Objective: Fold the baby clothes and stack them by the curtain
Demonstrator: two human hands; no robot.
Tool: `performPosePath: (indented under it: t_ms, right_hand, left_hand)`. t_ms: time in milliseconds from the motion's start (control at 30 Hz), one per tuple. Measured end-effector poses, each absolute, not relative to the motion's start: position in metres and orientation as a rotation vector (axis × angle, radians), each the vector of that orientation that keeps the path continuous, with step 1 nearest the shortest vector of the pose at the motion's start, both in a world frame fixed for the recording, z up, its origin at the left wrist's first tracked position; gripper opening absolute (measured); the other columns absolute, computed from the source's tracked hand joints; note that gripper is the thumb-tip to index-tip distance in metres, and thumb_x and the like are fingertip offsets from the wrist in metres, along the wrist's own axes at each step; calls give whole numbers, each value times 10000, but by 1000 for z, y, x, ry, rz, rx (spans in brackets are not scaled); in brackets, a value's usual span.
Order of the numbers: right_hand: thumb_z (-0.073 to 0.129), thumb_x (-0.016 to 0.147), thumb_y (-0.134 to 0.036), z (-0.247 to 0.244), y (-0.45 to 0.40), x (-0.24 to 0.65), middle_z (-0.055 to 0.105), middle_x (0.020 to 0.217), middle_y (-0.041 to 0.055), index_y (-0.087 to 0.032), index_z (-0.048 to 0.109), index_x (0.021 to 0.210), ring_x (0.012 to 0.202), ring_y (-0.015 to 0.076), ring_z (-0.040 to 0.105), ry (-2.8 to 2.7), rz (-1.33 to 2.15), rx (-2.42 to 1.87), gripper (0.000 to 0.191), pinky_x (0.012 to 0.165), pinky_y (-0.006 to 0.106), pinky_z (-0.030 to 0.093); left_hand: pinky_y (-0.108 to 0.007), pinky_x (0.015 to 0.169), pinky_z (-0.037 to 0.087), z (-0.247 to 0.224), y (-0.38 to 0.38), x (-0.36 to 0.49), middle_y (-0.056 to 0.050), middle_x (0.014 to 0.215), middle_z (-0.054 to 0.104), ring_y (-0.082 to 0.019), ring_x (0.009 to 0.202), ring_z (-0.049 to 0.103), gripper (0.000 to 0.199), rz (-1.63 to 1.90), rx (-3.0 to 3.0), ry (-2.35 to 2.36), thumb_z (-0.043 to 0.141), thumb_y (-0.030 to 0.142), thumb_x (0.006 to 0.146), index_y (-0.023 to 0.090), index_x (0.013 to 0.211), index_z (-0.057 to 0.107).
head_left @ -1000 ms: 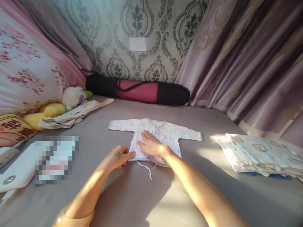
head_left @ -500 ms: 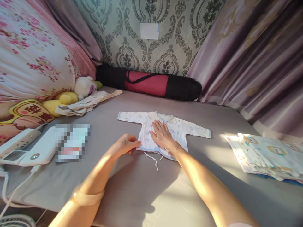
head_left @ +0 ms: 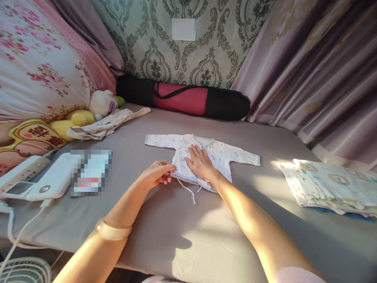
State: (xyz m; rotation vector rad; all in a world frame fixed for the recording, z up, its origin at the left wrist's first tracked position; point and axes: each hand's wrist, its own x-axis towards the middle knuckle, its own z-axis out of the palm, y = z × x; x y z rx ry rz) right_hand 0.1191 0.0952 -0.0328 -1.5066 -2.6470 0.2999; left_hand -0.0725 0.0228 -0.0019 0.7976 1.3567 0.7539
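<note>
A small white baby shirt with blue edging lies spread on the grey sheet, its sleeves stretched to both sides and its ties hanging from the bottom hem. My right hand rests flat on the shirt's front, fingers spread. At the shirt's lower left corner, my left hand pinches the hem between thumb and fingers; its other fingers are curled.
Folded patterned cloths are stacked at the right. On the left are a blurred phone, a white power bank, a power strip and cables. A black and red bag lies along the wall; plush toys and a crumpled cloth sit back left.
The view has tilted slightly, so everything sits a little higher. My left hand has turned a bit at the hem, showing more curled fingers. My right hand stays flat on the shirt.
</note>
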Motion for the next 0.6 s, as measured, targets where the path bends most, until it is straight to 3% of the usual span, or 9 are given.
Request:
performPosePath:
  t_ms: [233,333,433,600]
  right_hand:
    - [201,1003,-480,-35,97,120,197,1610,126,-70,264,1532,1489,257,117,-2644,291,-1493,672,1194,445,48]
    - [213,1003,-476,-35,96,120,201,1609,127,-67,267,1530,1489,258,114,-2642,283,-1491,669,1194,446,52]
    - [219,1004,-473,-34,95,120,199,1609,125,-74,265,1531,1490,249,111,-2641,278,-1497,663,1196,446,50]
    - [242,1003,-479,-34,95,121,219,1603,134,-71,282,1525,1486,263,135,-2643,279,-1489,663,1198,458,66]
  left_hand:
    - [-187,363,199,-2,20,-75,101,389,412,-67,322,366,334,678,921,1466,732,302,706,227,737,408]
    - [-197,369,152,0,19,-77,84,420,466,-58,318,311,262,612,1013,1551,690,261,696,206,799,455]
    - [-205,378,191,0,18,-78,40,473,545,-74,342,354,231,519,1138,1645,667,279,670,183,799,501]
    - [-223,388,248,-6,16,-82,13,454,546,-103,367,412,232,463,1295,1691,648,376,655,187,653,512]
